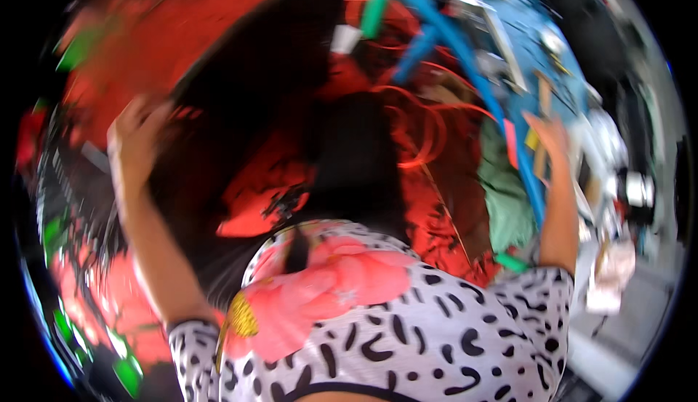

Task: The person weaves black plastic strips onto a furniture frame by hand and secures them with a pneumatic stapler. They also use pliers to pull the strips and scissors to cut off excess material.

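My left hand [138,136] is raised at the left, its fingers smeared by motion at the edge of a large black sheet-like piece [254,60]. Whether those fingers grip that edge, I cannot tell. On the right, my right hand [551,140] reaches over the edge of a blue table [567,60]. Close to its fingers are a wooden strip or handle [544,93] and a small yellow piece [531,138]. Blur hides whether it holds any of these.
Thin orange-red hose [429,136] lies coiled on the red floor [429,213]. Blue legs [465,53] and a green leg [375,9] stand ahead. A grey-green cloth [505,191] hangs by the table. White and metal items crowd the right. Dark clippings [283,202] lie near my legs.
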### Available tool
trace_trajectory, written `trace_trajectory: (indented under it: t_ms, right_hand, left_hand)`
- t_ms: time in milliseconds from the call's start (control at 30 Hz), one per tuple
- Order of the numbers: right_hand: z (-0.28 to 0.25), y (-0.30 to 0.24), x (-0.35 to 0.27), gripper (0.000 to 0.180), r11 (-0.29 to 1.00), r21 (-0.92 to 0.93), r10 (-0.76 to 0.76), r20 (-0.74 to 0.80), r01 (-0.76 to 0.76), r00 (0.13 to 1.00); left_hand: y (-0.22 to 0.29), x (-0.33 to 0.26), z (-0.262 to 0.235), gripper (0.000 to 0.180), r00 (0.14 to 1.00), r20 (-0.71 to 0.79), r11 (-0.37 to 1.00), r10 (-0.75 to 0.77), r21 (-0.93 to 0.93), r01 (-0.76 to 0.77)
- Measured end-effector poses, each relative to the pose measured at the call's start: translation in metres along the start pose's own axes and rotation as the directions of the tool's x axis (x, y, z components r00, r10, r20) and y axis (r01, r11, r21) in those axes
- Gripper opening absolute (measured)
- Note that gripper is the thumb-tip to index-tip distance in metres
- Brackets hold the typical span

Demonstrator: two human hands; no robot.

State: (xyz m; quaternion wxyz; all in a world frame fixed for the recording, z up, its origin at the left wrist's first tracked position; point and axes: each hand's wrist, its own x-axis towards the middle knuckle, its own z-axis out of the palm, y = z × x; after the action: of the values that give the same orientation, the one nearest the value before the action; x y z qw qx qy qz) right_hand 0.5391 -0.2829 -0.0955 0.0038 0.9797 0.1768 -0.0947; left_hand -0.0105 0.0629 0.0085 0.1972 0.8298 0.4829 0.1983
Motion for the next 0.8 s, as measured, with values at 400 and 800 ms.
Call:
trace_trajectory:
  t_ms: [400, 800]
  right_hand:
    - [-0.048, -0.153, -0.052, 0.054, 0.419, 0.222, -0.717, -0.513, 0.880, 0.471]
    - [-0.064, -0.381, -0.191, 0.042, -0.410, -0.278, -0.791, -0.366, 0.868, -0.491]
  left_hand:
    - [-0.016, -0.011, 0.026, 0.024, 0.964, -0.228, 0.923, 0.137, -0.322, -0.208]
    - [0.004, -0.019, 0.034, 0.024, 0.940, -0.249, 0.930, 0.233, -0.226, -0.290]
